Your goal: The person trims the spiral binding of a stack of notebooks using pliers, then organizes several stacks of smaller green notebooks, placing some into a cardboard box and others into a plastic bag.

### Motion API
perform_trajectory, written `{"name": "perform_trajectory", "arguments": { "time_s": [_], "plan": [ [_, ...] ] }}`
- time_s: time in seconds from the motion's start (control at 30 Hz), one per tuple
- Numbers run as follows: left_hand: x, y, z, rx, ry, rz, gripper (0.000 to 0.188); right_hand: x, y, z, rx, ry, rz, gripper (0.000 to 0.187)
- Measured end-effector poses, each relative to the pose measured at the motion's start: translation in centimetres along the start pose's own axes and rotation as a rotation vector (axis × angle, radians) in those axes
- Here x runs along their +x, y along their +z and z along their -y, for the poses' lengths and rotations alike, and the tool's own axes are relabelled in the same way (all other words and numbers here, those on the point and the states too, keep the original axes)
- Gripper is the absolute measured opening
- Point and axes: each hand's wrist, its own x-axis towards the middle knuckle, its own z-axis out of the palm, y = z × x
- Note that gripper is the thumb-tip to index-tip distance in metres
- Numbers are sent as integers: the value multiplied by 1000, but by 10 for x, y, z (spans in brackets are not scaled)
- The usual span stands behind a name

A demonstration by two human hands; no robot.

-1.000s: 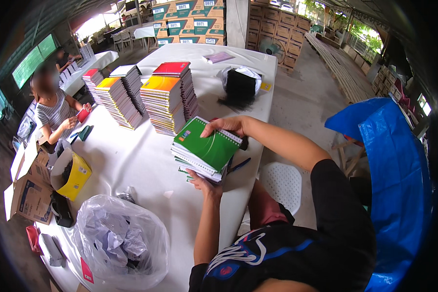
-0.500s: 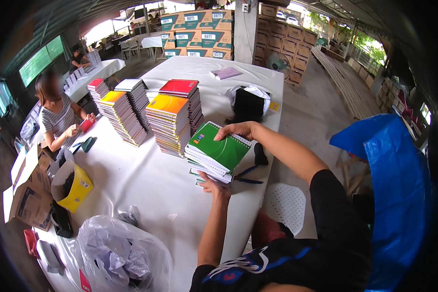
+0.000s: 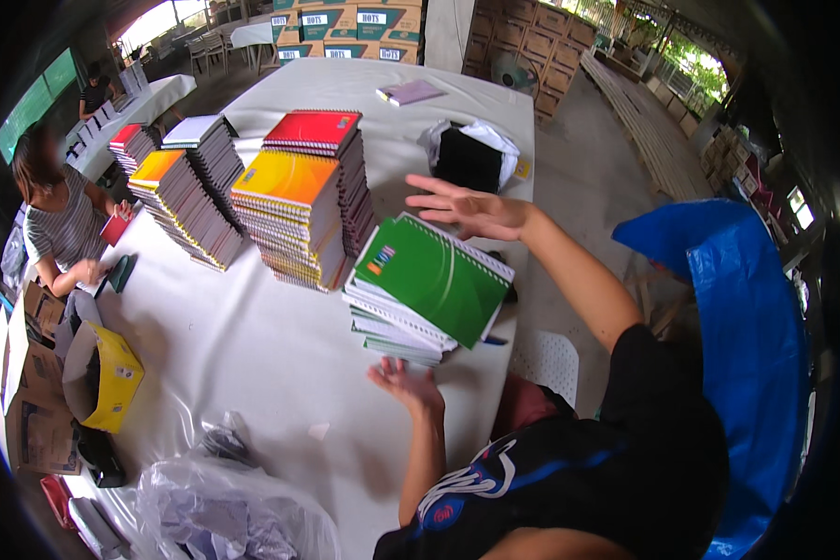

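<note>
A stack of green spiral notebooks [image 3: 429, 280] sits on the white-covered table, its upper books turned askew over the lower ones. My right hand [image 3: 476, 213] hovers beyond the stack's far right side, fingers spread and holding nothing. Below the stack's near edge is my left hand [image 3: 407, 386], palm up with its fingers apart; whether the fingertips touch the lowest books is hard to tell. Just left of the green stack rises a tall pile of yellow-orange notebooks [image 3: 286, 224], with a red-topped pile [image 3: 313, 131] behind it.
More notebook piles [image 3: 185, 210] stand further left. Across the table a person [image 3: 61, 210] handles a red notebook. A yellow container [image 3: 112, 378] and a plastic bag of paper [image 3: 224, 513] lie near left. A black-lined bag [image 3: 469, 157] sits at the right edge, above a white stool [image 3: 546, 366].
Both hands have let go of the green notebooks, which now rest on the table. My right hand has lifted off their top and opened; my left has drawn back toward me. The view has shifted.
</note>
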Motion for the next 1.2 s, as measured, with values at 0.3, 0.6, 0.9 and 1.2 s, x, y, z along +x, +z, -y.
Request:
{"name": "perform_trajectory", "arguments": {
  "time_s": [0.3, 0.6, 0.9, 1.2],
  "plan": [
    [5, -34, 63, 159, 720, -28, 84, -45, 103, 112, -1074, -1075, -276, 63],
    [9, -36, 57, 156, 640, -73, 83, -37, 171, 74, -31, -1438, 392, 23],
    [12, -40, 65, 331, 878, -92, 76, -83, 134, 22, 506, -1524, 70, 17],
    [9, -40, 58, 280, 1065, -197, 64, -168, 16, -15, 685, -1628, -42, 14]
  ]
}}
